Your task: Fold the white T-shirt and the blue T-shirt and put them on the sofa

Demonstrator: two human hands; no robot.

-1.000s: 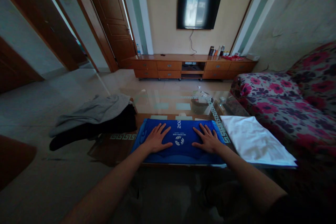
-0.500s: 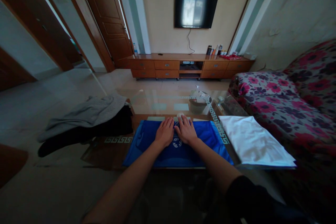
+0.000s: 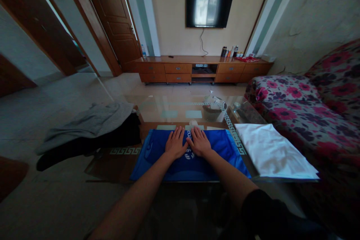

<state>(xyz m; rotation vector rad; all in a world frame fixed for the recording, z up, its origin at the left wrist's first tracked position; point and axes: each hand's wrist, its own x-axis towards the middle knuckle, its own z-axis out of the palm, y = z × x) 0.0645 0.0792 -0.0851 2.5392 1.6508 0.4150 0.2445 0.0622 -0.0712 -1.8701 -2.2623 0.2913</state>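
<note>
A blue garment (image 3: 219,150), folded into a wide flat rectangle with white print on it, lies on the glass table (image 3: 157,109). My left hand (image 3: 176,143) rests flat on its middle, fingers stretched forward. Close beside it, my right hand (image 3: 199,142) is also laid flat on the cloth, the two thumbs nearly touching. Part of the white print is covered by the hands. To the right lies a folded white garment (image 3: 274,150). Grey cloth (image 3: 84,125) and black cloth (image 3: 112,142) are heaped at the table's left side.
A see-through bag (image 3: 214,105) appears near the table's far side. On the right stands a flowered sofa (image 3: 298,101). A low wooden cabinet (image 3: 177,68) holding bottles runs along the far wall, under a television (image 3: 209,7).
Both hands stay flat on the blue garment, with the fingers slightly more spread. The whole view has shifted a little with the head.
</note>
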